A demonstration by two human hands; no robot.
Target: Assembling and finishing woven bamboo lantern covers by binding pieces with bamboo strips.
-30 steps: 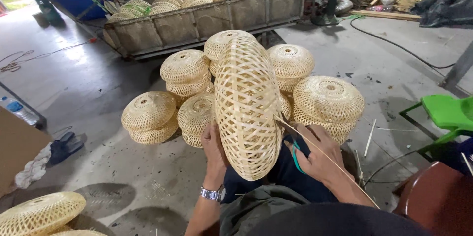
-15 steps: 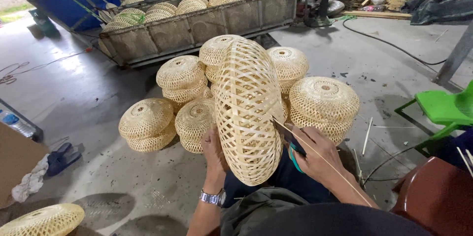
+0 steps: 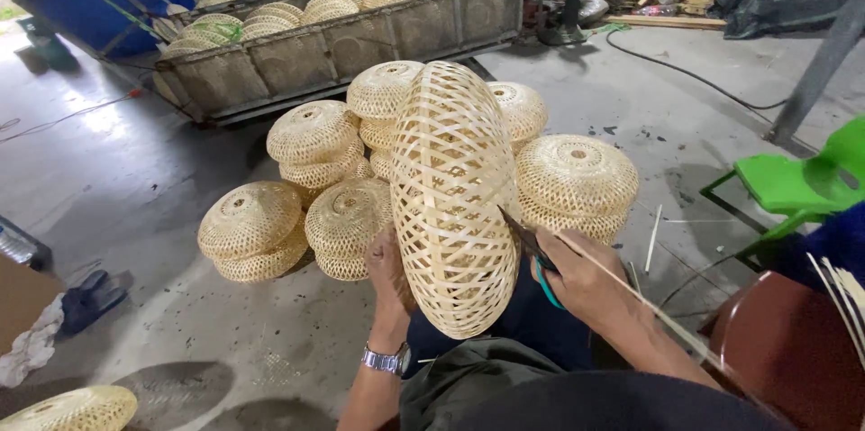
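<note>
Woven basket (image 3: 453, 197) stands on edge over our lap, domed side toward the camera, rim turned away from us. Left hand (image 3: 386, 271) sits behind its lower left edge, fingers curled round the rim and mostly hidden by the weave; a watch (image 3: 386, 360) is on that wrist. Right hand (image 3: 581, 282) is closed around scissors (image 3: 532, 251) with teal handles, blades open and laid against the basket's right side. A thin bamboo strip (image 3: 631, 291) runs from that spot back across the right forearm.

Handling, as we judge it: open lattice of thin split bamboo, so probably very light and springy rather than rigid. The dome would likely flex under a hard squeeze, and single strands could snap or splinter. The rim looks like the firmest part, and we would take it there, as the left hand does, not by the open lattice in the middle. The surface looks dry and matte, unlikely to slip.

Around us: a pile of finished baskets (image 3: 315, 138) sits on the concrete floor (image 3: 117, 179) just beyond the one we hold, stacked two or three high. A wire-sided cart (image 3: 333, 53) behind carries more. Green stool (image 3: 797, 183) to the right, a brown chair (image 3: 784, 341) close by the right elbow, and loose slivers on the floor between them.
</note>
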